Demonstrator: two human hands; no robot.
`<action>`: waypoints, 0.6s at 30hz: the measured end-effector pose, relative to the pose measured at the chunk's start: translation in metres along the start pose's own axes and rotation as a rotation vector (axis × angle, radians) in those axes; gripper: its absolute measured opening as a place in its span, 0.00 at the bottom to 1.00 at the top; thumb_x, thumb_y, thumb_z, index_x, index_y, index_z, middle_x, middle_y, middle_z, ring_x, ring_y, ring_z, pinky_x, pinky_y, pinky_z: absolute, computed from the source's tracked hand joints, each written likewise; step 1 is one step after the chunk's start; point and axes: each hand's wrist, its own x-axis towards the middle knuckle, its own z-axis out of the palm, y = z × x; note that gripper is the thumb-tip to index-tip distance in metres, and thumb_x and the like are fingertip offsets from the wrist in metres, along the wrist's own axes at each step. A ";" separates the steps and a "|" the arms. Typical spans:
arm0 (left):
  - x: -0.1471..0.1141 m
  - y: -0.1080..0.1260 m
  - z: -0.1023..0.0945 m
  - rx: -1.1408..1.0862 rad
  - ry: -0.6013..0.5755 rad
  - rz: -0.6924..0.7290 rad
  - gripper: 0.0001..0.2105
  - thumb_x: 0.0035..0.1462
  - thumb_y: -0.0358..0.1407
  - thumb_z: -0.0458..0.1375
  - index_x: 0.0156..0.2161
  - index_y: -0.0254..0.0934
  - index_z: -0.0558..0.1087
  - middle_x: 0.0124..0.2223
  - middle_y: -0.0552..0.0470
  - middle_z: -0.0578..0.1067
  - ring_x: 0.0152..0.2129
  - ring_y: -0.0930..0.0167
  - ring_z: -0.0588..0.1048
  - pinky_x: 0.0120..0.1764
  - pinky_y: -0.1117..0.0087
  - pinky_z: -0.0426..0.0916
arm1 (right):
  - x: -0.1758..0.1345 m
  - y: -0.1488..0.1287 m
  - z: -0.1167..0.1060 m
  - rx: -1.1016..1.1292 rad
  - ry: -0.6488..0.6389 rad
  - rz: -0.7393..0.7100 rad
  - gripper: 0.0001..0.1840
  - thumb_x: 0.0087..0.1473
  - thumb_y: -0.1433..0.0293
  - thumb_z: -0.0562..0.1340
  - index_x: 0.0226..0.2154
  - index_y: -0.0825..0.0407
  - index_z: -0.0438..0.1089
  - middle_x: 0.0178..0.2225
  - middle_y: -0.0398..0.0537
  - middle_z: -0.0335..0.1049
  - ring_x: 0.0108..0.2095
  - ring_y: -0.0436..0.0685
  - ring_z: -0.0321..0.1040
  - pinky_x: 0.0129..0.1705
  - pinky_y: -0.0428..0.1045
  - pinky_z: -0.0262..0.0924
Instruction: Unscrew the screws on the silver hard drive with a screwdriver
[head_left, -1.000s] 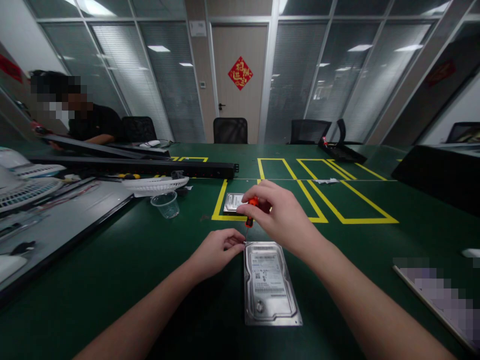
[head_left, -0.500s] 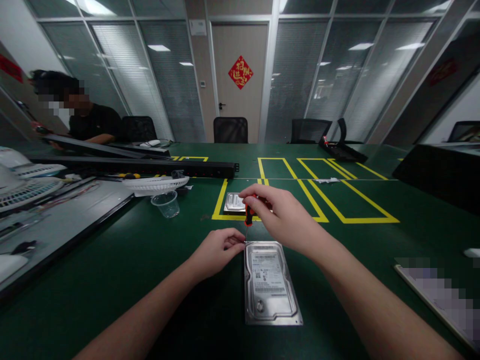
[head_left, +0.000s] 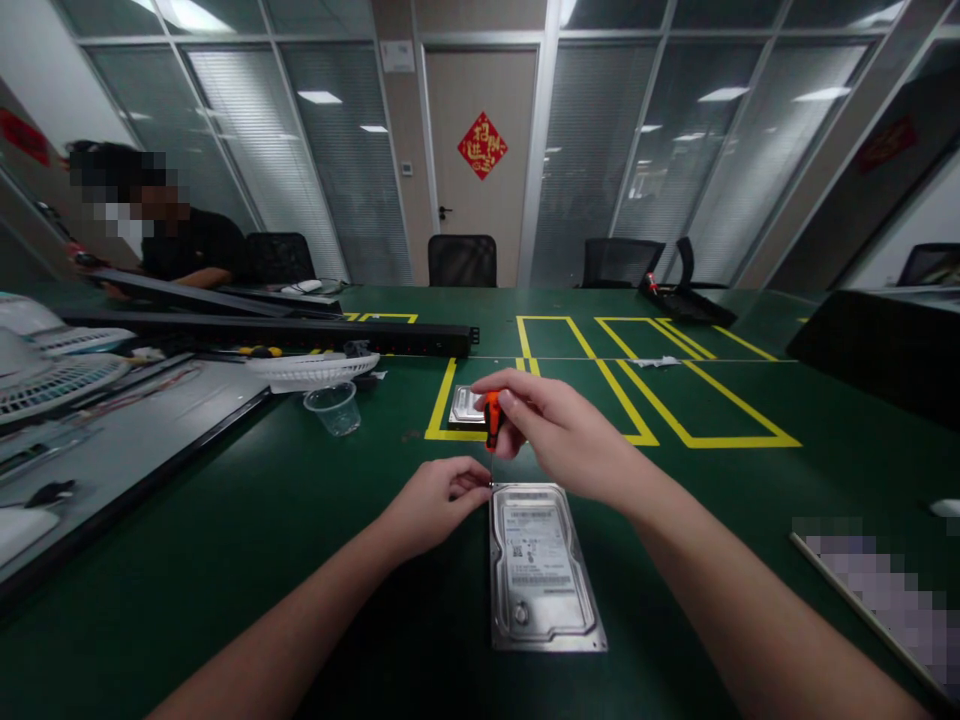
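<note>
A silver hard drive (head_left: 541,570) lies label up on the green table in front of me. My right hand (head_left: 544,420) grips a screwdriver (head_left: 492,420) with an orange and black handle, its shaft pointing down at the drive's far left corner. At that same corner, the thumb and fingertips of my left hand (head_left: 442,500) are pinched together beside the screwdriver's tip. Whatever sits between them is too small to make out. Behind my right hand, partly covered by it, a second hard drive (head_left: 466,405) rests inside a yellow taped rectangle.
To the left stand a clear plastic cup (head_left: 334,408), a white slotted part (head_left: 313,370) and a large grey panel (head_left: 180,420). Long black bars (head_left: 360,335) lie farther back, near a seated person (head_left: 191,245). A black case (head_left: 892,350) stands at right.
My right hand has turned about the screwdriver handle, and its fingers now sit differently on it. The left hand and the nearer hard drive stay in place.
</note>
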 end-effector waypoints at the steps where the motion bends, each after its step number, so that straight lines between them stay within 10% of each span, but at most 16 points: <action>1: 0.000 0.000 0.000 -0.001 -0.003 -0.001 0.09 0.61 0.36 0.63 0.44 0.33 0.79 0.42 0.44 0.84 0.39 0.63 0.83 0.43 0.65 0.76 | 0.000 -0.001 0.000 -0.023 0.020 -0.007 0.15 0.71 0.68 0.52 0.51 0.49 0.73 0.28 0.42 0.73 0.28 0.52 0.71 0.34 0.50 0.65; 8: 0.000 0.000 -0.001 0.005 0.002 -0.012 0.10 0.60 0.37 0.64 0.44 0.33 0.79 0.42 0.44 0.84 0.40 0.63 0.83 0.44 0.64 0.77 | 0.004 0.002 0.003 0.043 0.217 -0.024 0.12 0.57 0.63 0.70 0.34 0.51 0.69 0.37 0.48 0.78 0.36 0.54 0.74 0.38 0.51 0.68; 18: 0.000 -0.002 0.000 0.004 0.003 -0.003 0.10 0.61 0.36 0.64 0.45 0.33 0.79 0.42 0.43 0.84 0.40 0.63 0.83 0.44 0.63 0.77 | 0.008 0.010 0.002 0.047 0.106 -0.038 0.15 0.69 0.63 0.57 0.38 0.54 0.75 0.35 0.47 0.75 0.33 0.53 0.68 0.34 0.49 0.64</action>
